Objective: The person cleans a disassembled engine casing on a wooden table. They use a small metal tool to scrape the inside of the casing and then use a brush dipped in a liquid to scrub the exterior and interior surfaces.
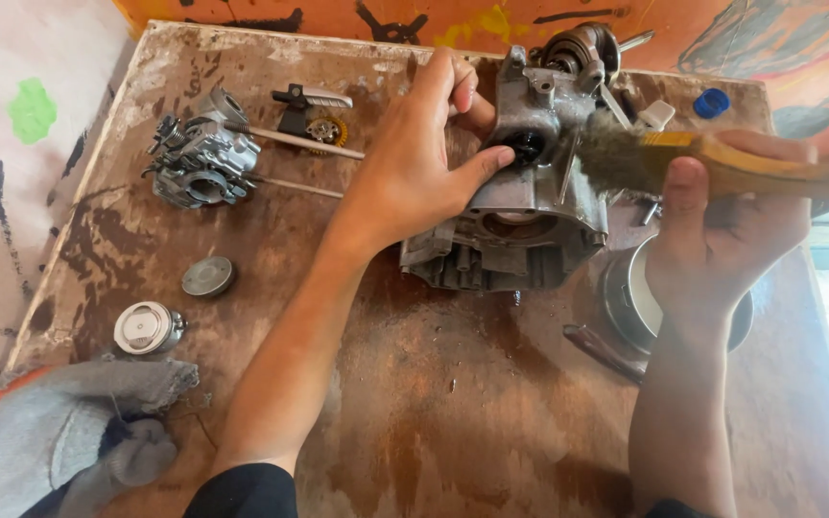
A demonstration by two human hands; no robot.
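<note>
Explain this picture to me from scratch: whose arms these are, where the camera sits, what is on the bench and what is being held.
There is no machine here, only one person's bare arms, seen from a camera worn on their head and looking down. The left hand grips a grey metal engine casing standing on a stained wooden bench. The right hand holds a wooden-handled brush whose bristles touch the casing. Farther left lie a carburettor, two thin rods, a small gear, a flat round metal disc and a round metal cap. A grey cloth sits at the near left corner, and a metal bowl is partly hidden under the right hand.

Dull cast-metal engine case point(520, 206), wooden-handled brush point(712, 163), seemingly worn wood tabletop point(434, 403)
</note>
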